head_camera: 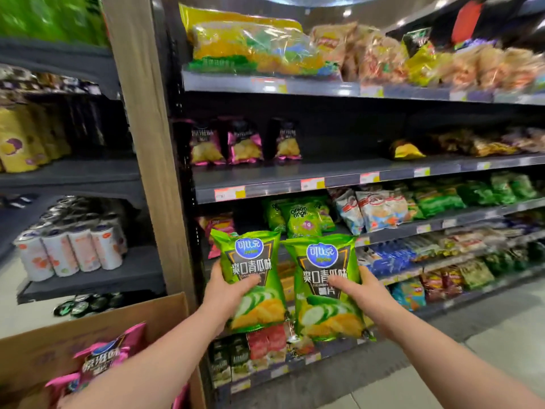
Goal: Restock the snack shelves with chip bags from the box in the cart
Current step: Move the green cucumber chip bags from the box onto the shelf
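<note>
From the head view, the left hand (227, 290) is closed around one green chip bag (250, 278) and the right hand (361, 292) around a second green chip bag (328, 287), both held upright side by side in front of the snack shelves (324, 172), neither yet shelved. The middle shelf holds only three purple bags (244, 141) with bare space beside them. The cardboard box (97, 335) at lower left has pink bags (100, 361) inside, so I judge restocking far from finished.

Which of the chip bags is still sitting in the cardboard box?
The pink bag at the bottom left, standing in the cardboard box. The two green cucumber bags are out: one in the left hand, one in the right hand.
</note>
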Available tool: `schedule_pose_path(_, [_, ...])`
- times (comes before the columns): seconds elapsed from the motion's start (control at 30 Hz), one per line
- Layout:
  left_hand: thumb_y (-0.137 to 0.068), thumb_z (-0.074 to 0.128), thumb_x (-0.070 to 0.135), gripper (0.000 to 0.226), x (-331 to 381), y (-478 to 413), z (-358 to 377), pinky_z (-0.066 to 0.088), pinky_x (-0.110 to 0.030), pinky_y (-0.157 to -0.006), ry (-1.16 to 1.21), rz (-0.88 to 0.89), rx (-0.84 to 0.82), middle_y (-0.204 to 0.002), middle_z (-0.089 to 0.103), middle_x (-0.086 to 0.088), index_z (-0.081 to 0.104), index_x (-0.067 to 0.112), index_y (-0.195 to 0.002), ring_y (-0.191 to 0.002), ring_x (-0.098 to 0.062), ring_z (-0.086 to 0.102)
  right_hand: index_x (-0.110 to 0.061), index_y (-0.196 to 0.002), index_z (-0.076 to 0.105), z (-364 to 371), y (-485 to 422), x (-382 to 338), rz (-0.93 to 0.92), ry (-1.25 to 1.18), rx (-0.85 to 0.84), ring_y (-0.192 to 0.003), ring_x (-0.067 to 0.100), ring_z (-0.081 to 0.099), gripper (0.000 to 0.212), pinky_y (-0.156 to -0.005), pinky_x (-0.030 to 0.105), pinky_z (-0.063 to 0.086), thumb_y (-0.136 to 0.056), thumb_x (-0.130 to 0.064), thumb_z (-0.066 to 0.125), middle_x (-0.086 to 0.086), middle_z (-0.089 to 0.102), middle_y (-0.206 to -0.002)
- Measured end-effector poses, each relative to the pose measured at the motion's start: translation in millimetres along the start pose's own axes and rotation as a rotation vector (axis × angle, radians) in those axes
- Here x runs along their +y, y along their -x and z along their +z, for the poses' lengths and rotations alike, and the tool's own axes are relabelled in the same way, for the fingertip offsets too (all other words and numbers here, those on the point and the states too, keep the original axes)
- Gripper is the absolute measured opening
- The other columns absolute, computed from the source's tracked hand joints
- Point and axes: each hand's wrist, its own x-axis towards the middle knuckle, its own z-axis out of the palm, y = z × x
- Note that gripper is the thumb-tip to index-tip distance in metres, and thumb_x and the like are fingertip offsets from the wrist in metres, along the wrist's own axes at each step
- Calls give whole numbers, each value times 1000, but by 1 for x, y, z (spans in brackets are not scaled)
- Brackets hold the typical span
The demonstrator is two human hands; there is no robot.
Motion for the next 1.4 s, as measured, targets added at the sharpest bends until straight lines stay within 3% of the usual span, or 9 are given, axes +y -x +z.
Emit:
schedule_pose_path(0.2, [-61,87,27,90,25,9,58,45,-44,-100,-21,49,-45,-120,63,-4,38,22,-137,-107,-26,61,-19,-121,53,-63,-5,-2,-43,-14,48,-101,25,65,55,-95,47,50,-74,-37,75,4,67,-113])
schedule_pose_path(0.37, [-66,84,26,78,41,7,102,47,-28,-76,-66,106,-84,-107,62,3,41,25,-131,-88,-12,61,-21,-115,54,-98,-10,0,-66,-23,113,-97,19,65,49,-85,39,54,-75,-41,74,0,66,-109])
schedule_pose_path(0.53, [-57,87,33,93,49,-14,148,46,-47,-98,-58,99,-165,-121,62,-4,38,24,-136,-107,-25,60,-23,-114,54,-132,-30,1,-55,-32,156,-99,23,65,49,-90,45,53,-74,-43,74,2,66,-110])
schedule_pose_path(0.73, [-65,85,32,98,63,-61,208,43,-46,-103,-48,121,-205,-130,57,-5,30,20,-144,-115,-26,56,-27,-104,57,-179,-83,-5,-61,-57,237,-97,29,67,43,-88,51,54,-70,-45,76,6,69,-108])
schedule_pose_path(0.87, [-66,84,29,95,87,-110,243,44,-46,-101,-12,168,-234,-127,59,-4,30,21,-144,-112,-25,58,-23,-113,56,-200,-133,-23,-107,-26,299,-89,18,68,46,-69,31,56,-75,-43,73,0,69,-103])
schedule_pose_path(0.93, [-66,84,29,93,102,-138,258,45,-46,-101,14,193,-245,-125,60,-4,32,21,-142,-111,-25,59,-25,-107,57,-208,-160,-36,-155,-24,335,-79,7,65,35,-50,14,50,-78,-41,71,-9,67,-93])
schedule_pose_path(1.0, [-67,83,28,87,116,-165,270,46,-47,-100,31,213,-255,-122,61,-4,35,23,-139,-109,-25,59,-29,-99,57,-215,-187,-49,-175,-11,361,-74,2,61,26,-42,9,44,-80,-40,70,-14,63,-87])
schedule_pose_path(1.17, [-69,81,29,80,143,-224,294,46,-41,-99,15,278,-253,-120,60,0,37,22,-135,-107,-20,58,-16,-121,55,-223,-245,-73,-188,-45,362,-98,24,66,49,-85,41,55,-81,-39,69,6,67,-111])
schedule_pose_path(1.4, [-66,82,34,82,171,-286,321,46,-45,-100,9,306,-194,-119,63,0,41,22,-136,-109,-22,60,-18,-120,55,-239,-323,-94,-225,-79,341,-101,24,65,47,-86,39,54,-81,-41,68,5,66,-114])
